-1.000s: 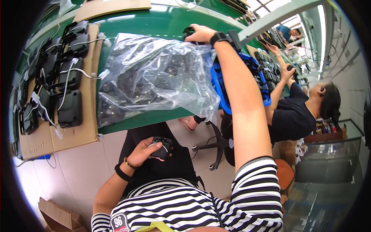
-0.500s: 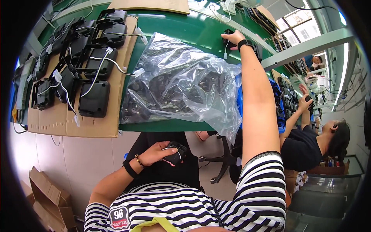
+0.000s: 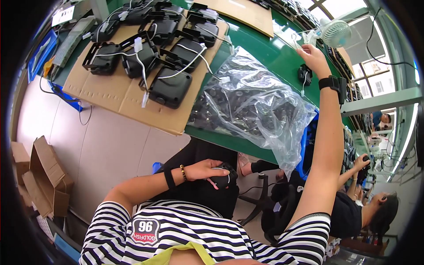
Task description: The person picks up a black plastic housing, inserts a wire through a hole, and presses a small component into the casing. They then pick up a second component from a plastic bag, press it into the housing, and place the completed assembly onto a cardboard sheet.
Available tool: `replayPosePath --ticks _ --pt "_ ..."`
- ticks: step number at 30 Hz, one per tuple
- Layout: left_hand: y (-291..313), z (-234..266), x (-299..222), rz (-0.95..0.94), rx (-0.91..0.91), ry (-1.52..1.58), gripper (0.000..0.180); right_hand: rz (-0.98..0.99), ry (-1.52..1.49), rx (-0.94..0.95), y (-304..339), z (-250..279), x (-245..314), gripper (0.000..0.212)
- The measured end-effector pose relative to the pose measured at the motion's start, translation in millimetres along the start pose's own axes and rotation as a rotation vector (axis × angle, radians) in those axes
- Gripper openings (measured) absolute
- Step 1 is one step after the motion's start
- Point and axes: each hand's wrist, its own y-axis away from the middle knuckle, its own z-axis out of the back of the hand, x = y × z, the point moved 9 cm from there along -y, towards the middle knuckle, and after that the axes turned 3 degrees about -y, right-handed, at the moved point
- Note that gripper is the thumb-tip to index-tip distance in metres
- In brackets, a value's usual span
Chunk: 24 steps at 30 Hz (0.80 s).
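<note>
Over my lap, my left hand is wrapped round a small black housing with a white cable across it. A bit of pink shows under my fingers. My right arm stretches far forward, and my right hand is over the far right of the table, its fingers extended and holding nothing that I can see. Just below that hand, a small black device with a white lead rests on the green surface. A clear plastic bag of dark parts lies nearer, between my arms.
Several black housings with white cables and brackets stand on a cardboard sheet at the left. A small fan is beyond my right hand. A blue bin sits beside the bag. Another person works at the right. Open cartons are on the floor.
My right hand has let go of the small black device and moved further out, toward the fan. My left hand still holds its housing. The view has turned to the right.
</note>
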Motion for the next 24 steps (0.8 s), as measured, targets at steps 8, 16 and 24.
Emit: replayPosePath --ticks 8,16,24 --pt "5.7 1.4 2.4 -0.067 -0.015 -0.069 0.048 0.611 -0.209 0.025 82.3 -37.0 275.2 0.052" --pt "10.2 -2.9 0.0 -0.04 -0.002 0.001 0.045 0.521 -0.387 -0.121 -6.2 -71.3 317.0 0.057" --pt "3.8 -5.4 -8.4 -0.048 -0.009 -0.03 0.042 0.442 -0.316 -0.05 -93.8 -130.2 308.4 0.041"
